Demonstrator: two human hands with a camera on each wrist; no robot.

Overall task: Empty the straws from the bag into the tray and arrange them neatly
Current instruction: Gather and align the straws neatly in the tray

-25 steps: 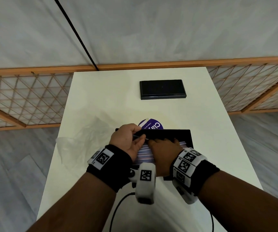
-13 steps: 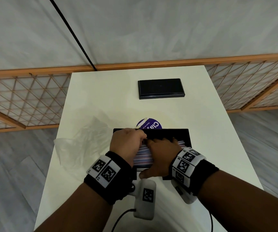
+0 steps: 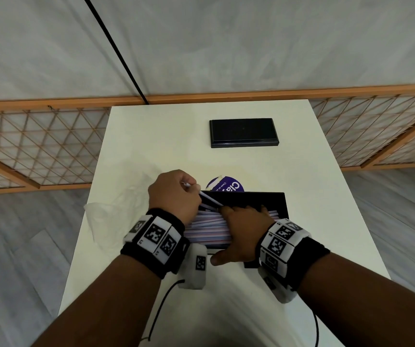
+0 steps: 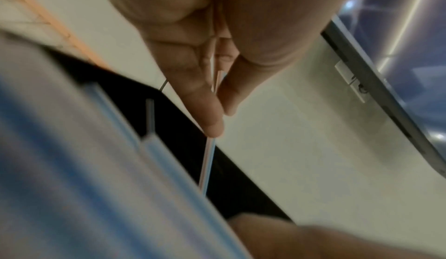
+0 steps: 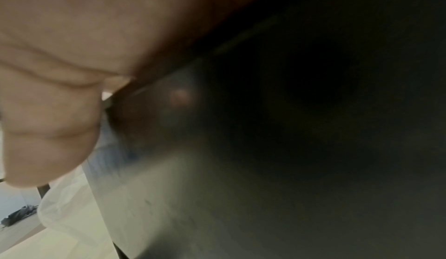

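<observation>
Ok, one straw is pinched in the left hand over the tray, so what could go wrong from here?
1. The left hand pinches a single straw only near its end; it could slip or bend.
2. Pulling it may drag the straw pile askew, though the right hand rests on it.
3. The empty bag overhangs the table edge and might slide off.

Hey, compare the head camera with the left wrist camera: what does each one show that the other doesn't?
Only the head view shows the right hand resting flat on the stacked straws, the second black tray at the table's far end, the purple label and the empty bag.

Only the left wrist view shows, close up, thumb and fingers pinching one straw.

Both show the left hand, that straw, the near black tray and the white table.
</observation>
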